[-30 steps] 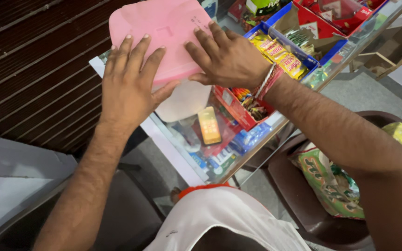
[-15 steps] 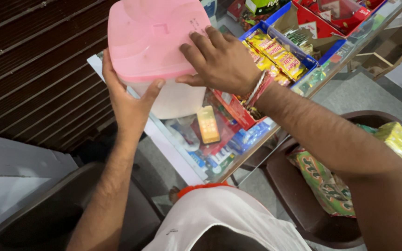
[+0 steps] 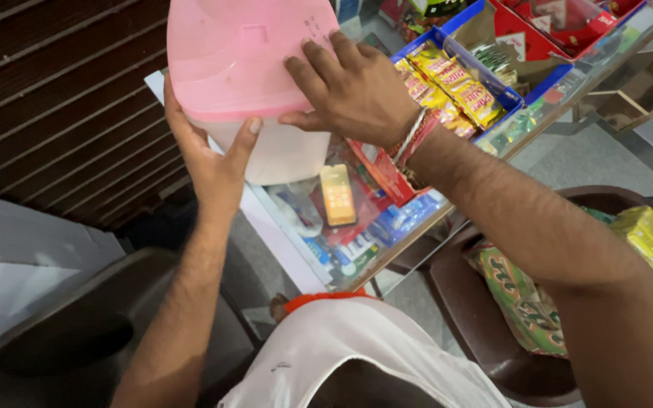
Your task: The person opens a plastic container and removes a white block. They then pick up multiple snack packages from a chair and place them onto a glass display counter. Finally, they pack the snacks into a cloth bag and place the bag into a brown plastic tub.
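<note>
Pink lid, white tub, yellow snack pkts

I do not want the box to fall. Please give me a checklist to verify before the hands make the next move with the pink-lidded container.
1. Left hand grips the container at its side: ok.
2. Right hand lies flat on the pink lid: ok.
3. Lid fully closed all around: cannot tell.
4. Container rests on the glass counter: cannot tell.
5. Phone lies apart from the container: ok.
</note>
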